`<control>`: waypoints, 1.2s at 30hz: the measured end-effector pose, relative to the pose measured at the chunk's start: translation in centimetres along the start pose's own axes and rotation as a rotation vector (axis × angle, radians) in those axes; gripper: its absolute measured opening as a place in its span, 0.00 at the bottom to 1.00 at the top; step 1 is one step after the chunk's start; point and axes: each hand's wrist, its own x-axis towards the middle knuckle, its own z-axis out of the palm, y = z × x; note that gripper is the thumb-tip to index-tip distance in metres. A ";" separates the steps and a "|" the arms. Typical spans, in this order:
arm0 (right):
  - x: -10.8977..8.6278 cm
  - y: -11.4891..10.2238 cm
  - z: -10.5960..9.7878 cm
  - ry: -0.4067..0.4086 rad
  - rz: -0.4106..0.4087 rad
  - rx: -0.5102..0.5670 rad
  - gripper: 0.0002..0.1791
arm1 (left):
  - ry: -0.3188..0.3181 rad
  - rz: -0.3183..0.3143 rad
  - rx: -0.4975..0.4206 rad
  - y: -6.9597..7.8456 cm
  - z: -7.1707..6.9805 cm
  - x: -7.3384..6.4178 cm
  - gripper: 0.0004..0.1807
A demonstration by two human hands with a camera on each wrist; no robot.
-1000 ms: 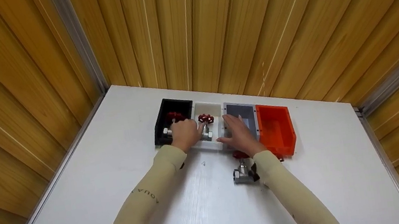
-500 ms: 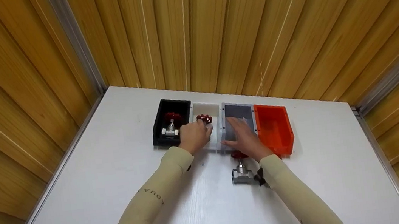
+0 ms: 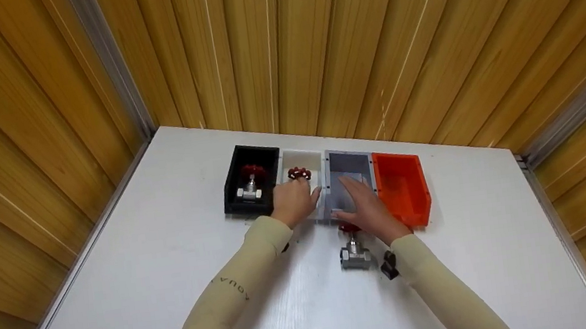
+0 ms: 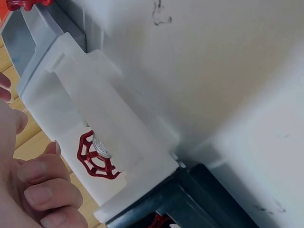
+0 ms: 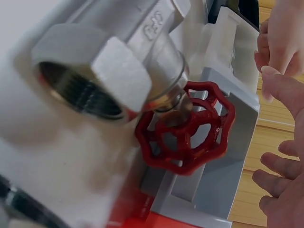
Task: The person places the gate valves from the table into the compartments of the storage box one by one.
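In the head view my left hand (image 3: 294, 200) hovers over the front of the white bin (image 3: 302, 155), fingers loosely curled and holding nothing. Under it a gate valve with a red handwheel (image 3: 300, 173) sits in that bin; its body is mostly hidden. The left wrist view shows the same handwheel (image 4: 97, 156) beside the fingers. My right hand (image 3: 368, 208), fingers apart, is over the grey bin (image 3: 349, 157) and holds nothing. A second gate valve (image 3: 355, 256) stands on the table before the grey bin. Another valve (image 3: 251, 185) rests inside the black bin (image 3: 256, 151).
An orange bin (image 3: 403, 184) ends the row on the right, touching the grey one. The bins stand on a white table (image 3: 191, 199) near wood-look panels (image 3: 290, 47) at the back. A black device (image 3: 389, 265) is by the right sleeve.
My left hand has moved right, from the black bin over to the white bin, uncovering the valve in the black bin. My right hand has shifted slightly right and nearer.
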 end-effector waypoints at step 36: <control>-4.6 2.5 1.2 0.148 -0.068 -0.110 0.43 | -0.066 0.046 0.040 3.3 1.2 0.1 0.29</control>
